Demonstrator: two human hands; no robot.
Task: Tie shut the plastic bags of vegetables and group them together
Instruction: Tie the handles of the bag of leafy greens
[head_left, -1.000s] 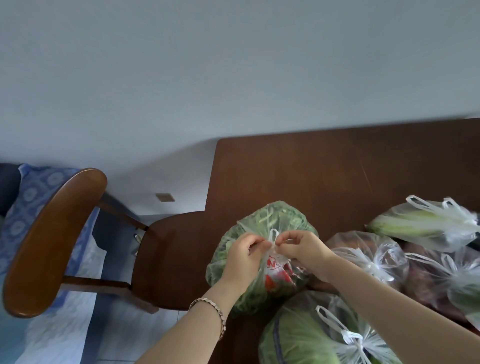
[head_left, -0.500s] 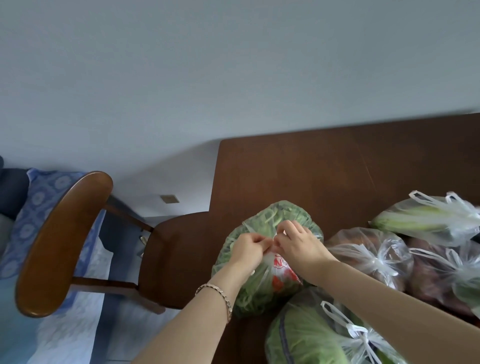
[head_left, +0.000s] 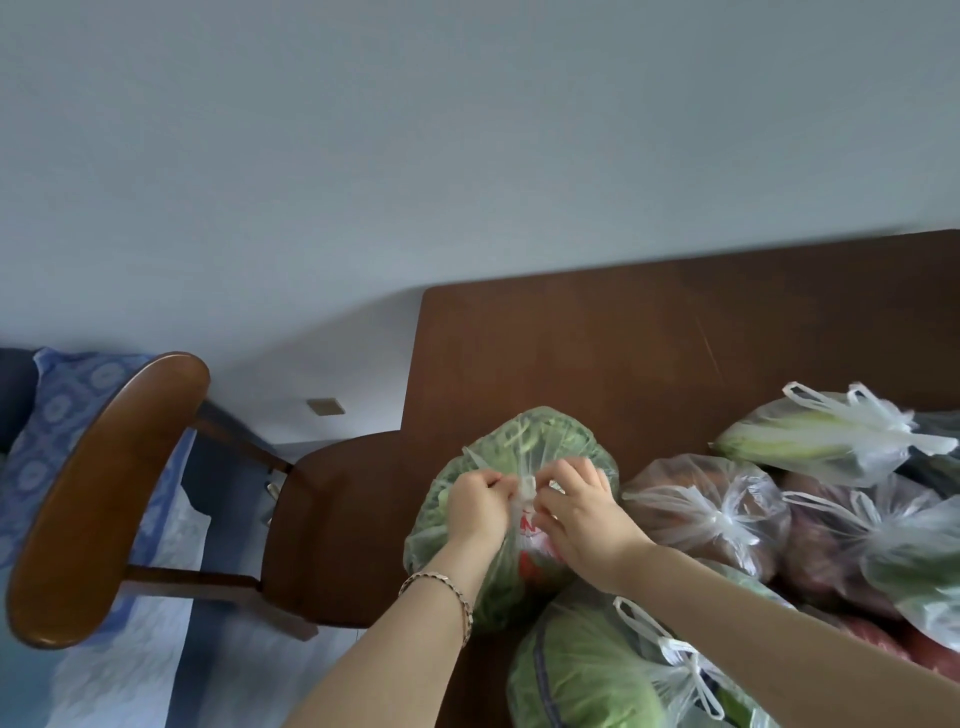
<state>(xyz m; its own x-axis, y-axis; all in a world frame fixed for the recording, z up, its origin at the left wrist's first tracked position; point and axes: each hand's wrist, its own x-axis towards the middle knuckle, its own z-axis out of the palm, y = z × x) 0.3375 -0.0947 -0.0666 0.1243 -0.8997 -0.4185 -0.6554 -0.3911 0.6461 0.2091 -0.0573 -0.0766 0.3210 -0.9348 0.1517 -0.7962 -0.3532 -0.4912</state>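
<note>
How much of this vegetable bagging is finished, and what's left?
Done: four bags lie knotted and grouped on the table: the pale-leaf bag, the brown bag, the right-edge bag and the cabbage bag. In hand: the left hand and right hand pinch the handles atop the green-leaf bag, its knot apparently unfinished. Left: finish that knot; the bag already sits beside the others.

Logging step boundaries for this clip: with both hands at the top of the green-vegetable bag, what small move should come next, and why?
Probably pull the handle ends apart to cinch the knot. The left hand and right hand each pinch plastic beside it atop the bag of greens; the neighbouring bag is already tied.
</note>
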